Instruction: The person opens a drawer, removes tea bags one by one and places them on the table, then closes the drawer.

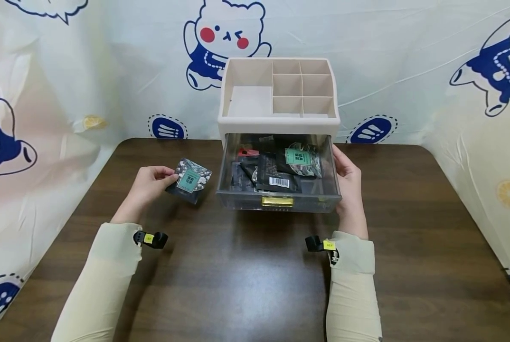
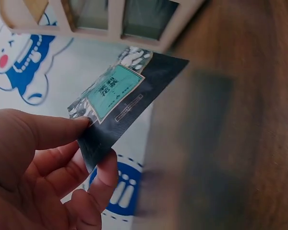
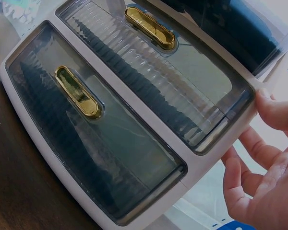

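My left hand (image 1: 151,184) pinches a small flat black packet (image 1: 189,181) with a green label between thumb and fingers, left of the drawer organizer. In the left wrist view the packet (image 2: 117,93) tilts, its label facing up. The white desktop organizer (image 1: 279,124) has its clear top drawer (image 1: 248,201) pulled out. Inside lie several black packets (image 1: 276,171), some overlapping, and a bit of red wrapping. My right hand (image 1: 350,185) rests against the organizer's right side; in the right wrist view the thumb (image 3: 277,111) touches its front corner.
Beneath the pulled-out drawer, two lower drawers (image 3: 98,139) with gold handles stay closed. The organizer's top has divided compartments (image 1: 302,85). It stands at the back of a dark wooden table (image 1: 255,275), before a printed cloth (image 1: 161,57).
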A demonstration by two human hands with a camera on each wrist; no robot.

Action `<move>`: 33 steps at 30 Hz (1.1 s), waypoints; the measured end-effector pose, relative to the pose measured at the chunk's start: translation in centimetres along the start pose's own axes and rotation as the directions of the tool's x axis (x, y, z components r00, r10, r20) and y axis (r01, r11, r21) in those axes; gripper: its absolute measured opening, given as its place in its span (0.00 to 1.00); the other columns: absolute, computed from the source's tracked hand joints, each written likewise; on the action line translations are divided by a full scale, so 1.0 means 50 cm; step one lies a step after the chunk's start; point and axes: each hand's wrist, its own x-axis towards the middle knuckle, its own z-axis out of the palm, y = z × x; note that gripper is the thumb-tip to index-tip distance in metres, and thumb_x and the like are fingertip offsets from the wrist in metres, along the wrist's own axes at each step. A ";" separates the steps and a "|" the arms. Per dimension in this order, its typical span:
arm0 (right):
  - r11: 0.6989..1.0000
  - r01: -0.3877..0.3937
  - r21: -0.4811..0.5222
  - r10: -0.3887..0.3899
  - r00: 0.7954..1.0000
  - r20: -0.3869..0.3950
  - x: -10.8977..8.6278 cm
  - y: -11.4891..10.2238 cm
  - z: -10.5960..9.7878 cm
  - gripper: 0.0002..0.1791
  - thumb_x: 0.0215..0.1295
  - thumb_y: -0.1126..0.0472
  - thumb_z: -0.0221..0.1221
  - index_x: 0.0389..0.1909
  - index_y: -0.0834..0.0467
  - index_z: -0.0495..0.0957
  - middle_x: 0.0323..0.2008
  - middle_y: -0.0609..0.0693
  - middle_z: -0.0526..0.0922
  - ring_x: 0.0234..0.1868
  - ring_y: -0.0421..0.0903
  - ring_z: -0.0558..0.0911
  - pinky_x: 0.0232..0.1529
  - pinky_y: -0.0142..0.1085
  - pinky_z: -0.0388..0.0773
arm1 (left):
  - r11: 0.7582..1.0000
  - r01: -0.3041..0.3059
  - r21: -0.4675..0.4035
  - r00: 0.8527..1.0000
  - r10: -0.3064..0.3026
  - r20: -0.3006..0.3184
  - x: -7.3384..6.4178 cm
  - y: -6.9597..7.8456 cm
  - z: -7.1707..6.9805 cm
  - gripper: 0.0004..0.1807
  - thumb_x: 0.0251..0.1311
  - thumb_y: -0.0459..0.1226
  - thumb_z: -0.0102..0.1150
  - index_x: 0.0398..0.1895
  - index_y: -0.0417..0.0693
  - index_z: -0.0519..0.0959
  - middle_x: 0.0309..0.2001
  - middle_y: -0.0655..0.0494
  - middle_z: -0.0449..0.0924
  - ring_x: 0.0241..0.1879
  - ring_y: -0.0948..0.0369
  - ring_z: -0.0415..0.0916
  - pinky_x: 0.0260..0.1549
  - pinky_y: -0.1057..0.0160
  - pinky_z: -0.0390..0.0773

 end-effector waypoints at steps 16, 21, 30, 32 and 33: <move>0.999 0.015 0.032 -0.015 1.000 0.007 -0.003 0.003 -0.008 0.26 0.68 0.69 0.58 0.65 0.49 0.75 0.52 0.43 0.82 0.53 0.43 0.76 0.43 0.25 0.79 | 0.991 0.028 0.127 0.992 -0.042 0.115 0.023 -0.037 0.015 0.17 0.73 0.38 0.51 0.54 0.32 0.77 0.51 0.34 0.75 0.46 0.46 0.67 0.45 0.56 0.74; 0.999 0.012 0.029 -0.013 1.000 0.005 -0.004 0.004 -0.005 0.26 0.68 0.70 0.58 0.65 0.49 0.76 0.52 0.42 0.83 0.52 0.42 0.77 0.43 0.25 0.79 | 0.979 0.015 0.202 0.989 -0.043 0.138 0.018 -0.034 0.018 0.19 0.72 0.41 0.52 0.52 0.33 0.79 0.48 0.35 0.77 0.44 0.47 0.69 0.42 0.55 0.73; 1.000 0.014 0.017 -0.014 1.000 0.001 -0.002 0.001 -0.002 0.27 0.69 0.70 0.57 0.66 0.50 0.75 0.52 0.42 0.82 0.51 0.41 0.77 0.42 0.24 0.79 | 0.974 0.011 0.224 0.976 -0.059 0.207 0.013 -0.027 0.022 0.19 0.72 0.42 0.51 0.50 0.35 0.81 0.40 0.40 0.81 0.40 0.50 0.72 0.39 0.57 0.73; 1.000 0.006 0.008 -0.006 1.000 0.006 -0.001 0.001 -0.001 0.27 0.69 0.70 0.57 0.67 0.50 0.74 0.53 0.43 0.82 0.51 0.41 0.77 0.42 0.24 0.79 | 0.976 0.003 0.216 0.978 -0.047 0.201 0.007 -0.019 0.013 0.20 0.73 0.43 0.51 0.51 0.34 0.80 0.43 0.39 0.81 0.41 0.50 0.73 0.40 0.56 0.74; 1.000 0.006 0.002 -0.006 1.000 0.010 0.000 0.001 0.000 0.26 0.69 0.69 0.58 0.67 0.49 0.74 0.54 0.44 0.81 0.52 0.41 0.77 0.42 0.24 0.79 | 0.977 -0.008 0.213 0.982 -0.033 0.188 0.004 -0.012 0.007 0.21 0.73 0.44 0.51 0.53 0.34 0.80 0.45 0.38 0.81 0.42 0.49 0.73 0.40 0.56 0.75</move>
